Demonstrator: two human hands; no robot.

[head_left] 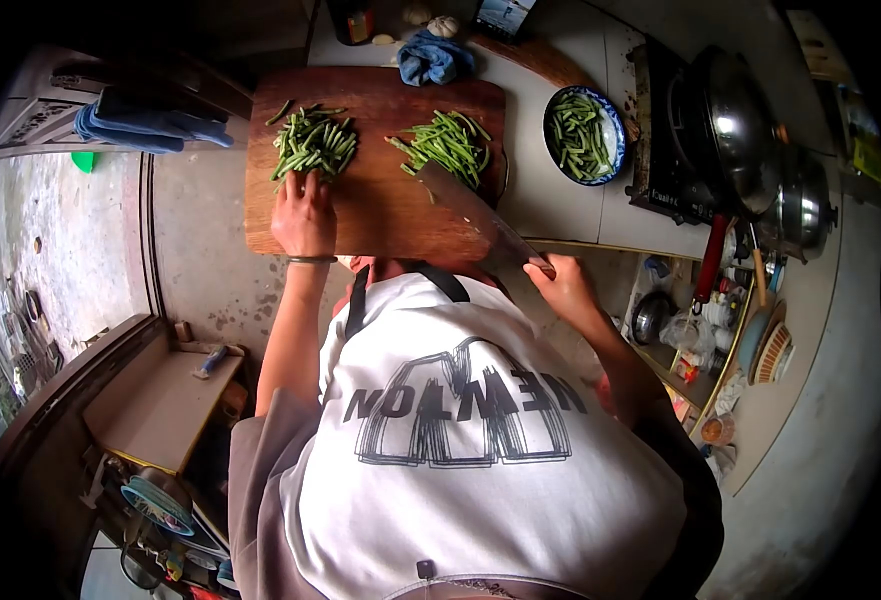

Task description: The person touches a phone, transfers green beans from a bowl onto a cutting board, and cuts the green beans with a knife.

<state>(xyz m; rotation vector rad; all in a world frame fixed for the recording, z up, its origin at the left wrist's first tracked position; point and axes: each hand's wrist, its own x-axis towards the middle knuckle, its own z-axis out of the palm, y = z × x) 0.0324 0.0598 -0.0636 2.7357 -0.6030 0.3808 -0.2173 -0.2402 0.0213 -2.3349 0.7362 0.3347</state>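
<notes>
On the wooden cutting board (380, 225) lie two piles of green beans. My left hand (305, 215) is at the near edge of the left pile of cut green beans (315, 145), its fingers curled down onto some of them; the fingertips are partly hidden. My right hand (565, 285) grips the handle of a kitchen knife (480, 215). The blade slants up and left over the board, its tip beside the right pile of green beans (448, 145). To the right of the board stands a blue-rimmed bowl (615, 150) with cut bean pieces in it.
A gas stove (655, 175) carries a lidded wok (740, 130) at the right, its red handle (710, 262) jutting toward me. Behind the board are a crumpled blue cloth (433, 58), garlic (443, 26) and a dark jar (352, 20). Shelves with kitchenware (653, 318) sit below the counter.
</notes>
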